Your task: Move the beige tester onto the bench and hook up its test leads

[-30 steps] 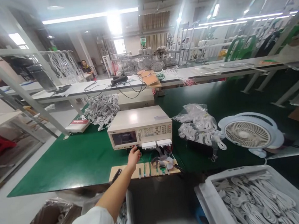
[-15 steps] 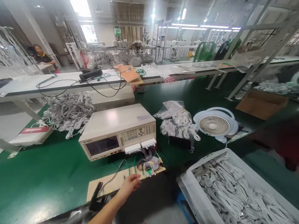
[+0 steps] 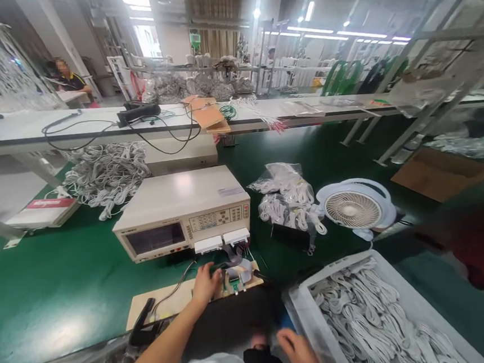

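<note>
My left hand rests on a wooden test board at the front edge of the green bench, fingers curled over the connectors and wires on it. Whether it grips one of them I cannot tell. Behind the board stands a beige test instrument with a dark screen. My right hand is low in the view, blurred, beside the rim of a white crate full of white cables. It holds nothing that I can see.
A small white fan and a plastic bag of white cables lie right of the instrument. A heap of white cables lies at the back left. A black clamp sits on the board's left end. Another person sits far back left.
The view swung right and down. My left hand dropped from the instrument's front to the wooden board and settled on its connectors. My right hand has come into view by the crate.
</note>
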`<state>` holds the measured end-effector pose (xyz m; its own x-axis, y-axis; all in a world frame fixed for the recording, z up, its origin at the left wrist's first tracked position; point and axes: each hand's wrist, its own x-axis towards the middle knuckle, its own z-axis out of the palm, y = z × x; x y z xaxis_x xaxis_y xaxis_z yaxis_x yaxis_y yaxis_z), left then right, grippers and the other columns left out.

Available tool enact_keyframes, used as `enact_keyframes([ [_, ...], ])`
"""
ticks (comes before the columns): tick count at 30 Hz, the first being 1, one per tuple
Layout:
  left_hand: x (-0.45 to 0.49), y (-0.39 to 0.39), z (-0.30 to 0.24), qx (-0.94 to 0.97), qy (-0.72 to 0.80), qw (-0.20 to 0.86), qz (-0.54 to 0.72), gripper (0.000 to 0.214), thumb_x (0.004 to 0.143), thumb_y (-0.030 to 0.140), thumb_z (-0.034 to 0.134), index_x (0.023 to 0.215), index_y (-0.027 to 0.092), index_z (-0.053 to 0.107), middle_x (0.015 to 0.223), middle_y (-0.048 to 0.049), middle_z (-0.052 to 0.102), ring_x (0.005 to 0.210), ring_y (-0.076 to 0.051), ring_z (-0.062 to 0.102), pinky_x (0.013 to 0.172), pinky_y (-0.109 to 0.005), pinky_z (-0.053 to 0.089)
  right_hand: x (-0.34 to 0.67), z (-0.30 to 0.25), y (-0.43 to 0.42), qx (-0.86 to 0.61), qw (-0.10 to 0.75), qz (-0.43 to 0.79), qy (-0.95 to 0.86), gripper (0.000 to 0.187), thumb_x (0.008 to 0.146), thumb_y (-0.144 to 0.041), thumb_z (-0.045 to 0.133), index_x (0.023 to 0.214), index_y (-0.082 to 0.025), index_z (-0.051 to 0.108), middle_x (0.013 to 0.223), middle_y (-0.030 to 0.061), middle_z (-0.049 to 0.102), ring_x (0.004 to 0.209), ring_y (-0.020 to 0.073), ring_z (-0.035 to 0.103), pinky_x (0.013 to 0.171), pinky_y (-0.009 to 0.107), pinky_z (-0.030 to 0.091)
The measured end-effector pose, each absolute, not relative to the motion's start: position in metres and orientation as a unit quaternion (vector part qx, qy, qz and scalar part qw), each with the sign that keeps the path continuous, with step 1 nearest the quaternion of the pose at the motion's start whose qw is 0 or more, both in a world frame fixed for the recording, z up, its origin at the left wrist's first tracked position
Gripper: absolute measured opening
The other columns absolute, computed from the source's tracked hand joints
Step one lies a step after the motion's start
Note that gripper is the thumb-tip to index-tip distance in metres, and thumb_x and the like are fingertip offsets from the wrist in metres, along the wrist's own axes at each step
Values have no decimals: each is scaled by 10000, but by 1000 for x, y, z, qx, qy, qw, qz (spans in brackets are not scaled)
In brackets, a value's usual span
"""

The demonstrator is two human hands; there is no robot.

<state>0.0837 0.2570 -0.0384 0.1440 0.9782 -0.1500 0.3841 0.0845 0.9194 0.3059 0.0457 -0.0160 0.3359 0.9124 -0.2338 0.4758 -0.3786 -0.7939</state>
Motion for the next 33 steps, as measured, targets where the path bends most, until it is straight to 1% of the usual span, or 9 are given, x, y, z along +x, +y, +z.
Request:
enact_keyframes([
  [5,89,257,-36,559,605,442,356,280,570,361,628,786,182,629,866,-72,585,917,-250,518,886,-370,347,330,-5,147,-671,395,414,-471,182,695,-397,540,750,-254,639,726,18,671,728,250,604,678,345,448],
  [8,63,257,-23,471,661,393,433,397,598,418,595,915,179,581,992,-82,551,995,-243,479,907,-360,339,339,5,203,-625,442,468,-441,267,679,-435,564,836,-226,617,761,45,672,696,241,605,639,341,460],
  [12,-13,273,6,256,738,321,536,567,692,520,452,1163,220,354,1224,-96,386,1127,-242,381,943,-386,303,347,22,279,-583,504,534,-347,467,700,-543,502,1074,-264,502,1043,74,617,819,219,601,702,352,464],
  [14,-53,289,18,155,737,350,557,538,741,548,336,1185,247,302,1218,-101,385,1114,-245,408,905,-424,340,346,31,313,-555,514,581,-301,506,725,-615,395,1113,-300,469,1102,68,592,836,210,609,710,372,470],
  [16,-83,309,24,94,698,434,561,515,769,558,234,1130,217,373,1097,-135,479,1011,-257,505,815,-459,403,340,40,338,-526,512,625,-267,537,739,-648,307,1113,-301,475,1083,65,607,823,215,621,686,395,484],
  [19,-103,338,17,55,600,563,566,558,788,557,157,964,151,498,900,-158,571,856,-257,580,715,-455,456,324,49,357,-496,514,658,-239,532,765,-621,292,1086,-260,516,1021,55,642,859,218,615,708,394,494],
  [23,-104,357,-2,30,496,621,606,570,781,584,202,832,136,551,824,-117,606,812,-220,584,689,-377,489,308,53,361,-485,528,660,-223,464,805,-548,303,1075,-246,530,996,18,654,908,194,598,771,360,492],
  [28,-108,357,-13,14,406,639,654,447,792,484,325,890,118,561,904,-107,615,882,-230,569,694,-376,505,306,55,360,-476,542,658,-218,396,831,-487,311,1059,-250,533,1024,-3,641,952,181,575,809,354,480],
  [33,-106,364,-3,-12,401,646,650,387,797,416,314,861,122,558,869,-96,620,855,-216,574,675,-359,504,304,54,369,-475,560,640,-227,399,808,-524,337,1046,-270,534,1039,-12,632,969,190,560,792,356,483],
])
